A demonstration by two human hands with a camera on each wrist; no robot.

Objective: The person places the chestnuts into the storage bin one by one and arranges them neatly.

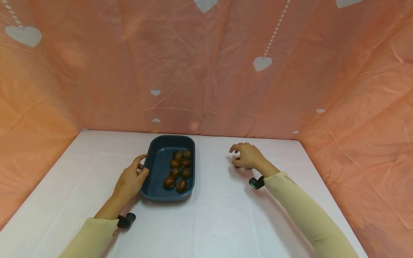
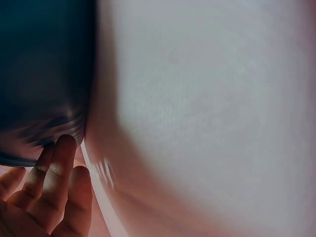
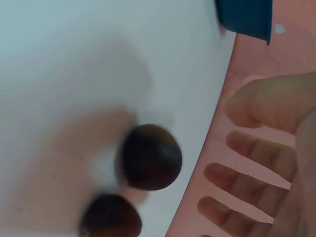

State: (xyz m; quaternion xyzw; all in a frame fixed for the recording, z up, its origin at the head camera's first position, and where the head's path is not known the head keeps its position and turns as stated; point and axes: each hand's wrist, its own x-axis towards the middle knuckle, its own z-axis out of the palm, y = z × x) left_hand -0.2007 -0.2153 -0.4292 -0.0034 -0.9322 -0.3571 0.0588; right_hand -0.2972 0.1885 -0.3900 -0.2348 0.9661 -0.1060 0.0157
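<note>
A dark blue rectangular tray (image 1: 158, 190) stands on the white table, with several glossy brown chestnuts (image 1: 181, 185) in its right half. My left hand (image 1: 130, 179) rests against the tray's left side, thumb tip at the rim. The left wrist view shows fairly straight fingers (image 2: 58, 173) touching the tray's outer wall (image 2: 54, 89). Over to the right, my right hand (image 1: 248, 156) hovers above two chestnuts, which it partly hides in the head view. In the right wrist view, one chestnut (image 3: 152, 157) and another chestnut (image 3: 111, 217) lie below spread fingers (image 3: 247, 185) that hold nothing.
The white table (image 1: 213, 222) ends at the back against an orange-pink curtain (image 1: 180, 71) with white hearts. The same cloth hangs at both sides. A dark wrist device (image 1: 127, 220) is worn on my left wrist, another wrist device (image 1: 256, 183) on my right.
</note>
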